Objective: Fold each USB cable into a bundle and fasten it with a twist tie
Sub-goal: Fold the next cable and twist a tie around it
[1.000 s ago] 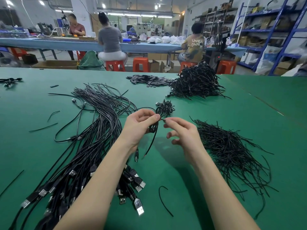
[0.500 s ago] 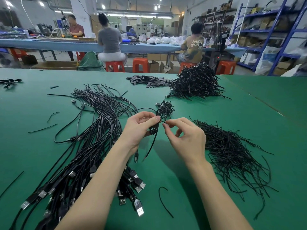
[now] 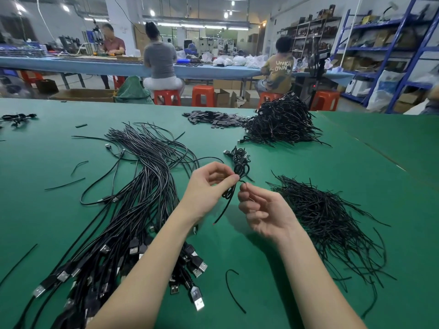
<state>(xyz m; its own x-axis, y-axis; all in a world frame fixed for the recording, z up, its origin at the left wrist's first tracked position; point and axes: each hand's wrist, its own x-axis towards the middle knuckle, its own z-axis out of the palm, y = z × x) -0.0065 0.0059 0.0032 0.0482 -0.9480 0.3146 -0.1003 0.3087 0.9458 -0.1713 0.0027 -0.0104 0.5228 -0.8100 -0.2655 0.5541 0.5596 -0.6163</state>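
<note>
head view: nearest the front edge of the green felt-like bench [image 3: 356, 162], a lone curved twist tie [image 3: 234, 290] lies flat. toward the left edge, a long sheaf of loose usb cables [image 3: 133, 210] fans out, its metal plugs toward the front. toward the right edge sits a wiry heap of twist ties [image 3: 325, 214]. mid-bench, the left hand [image 3: 206, 186] pinches a folded cable bundle [image 3: 234, 188] between thumb and forefinger; the right hand [image 3: 263, 210], fingers curled, pinches a thin tie end at the bundle. beyond lies one tied bundle [image 3: 240, 157], then a pile of finished bundles [image 3: 282, 122] near the far edge.
</note>
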